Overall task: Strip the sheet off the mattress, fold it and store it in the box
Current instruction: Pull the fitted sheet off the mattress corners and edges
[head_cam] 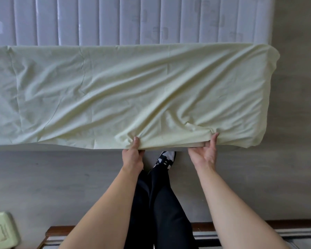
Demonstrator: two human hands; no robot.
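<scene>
A pale green sheet spans mid-frame, partly covering the quilted mattress above it. At lower centre, the left hand pinches its near edge; the right hand grips it too (fingers tucked underneath). A pale green box, contents unclear, sits lower left.

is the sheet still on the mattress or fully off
Partly off: the pale green sheet covers only the near part, the quilted mattress beyond lies bare. Both hands grip its near edge.

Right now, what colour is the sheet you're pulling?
Pale yellow-green, plain; the sheet shows best in the head view.
</scene>
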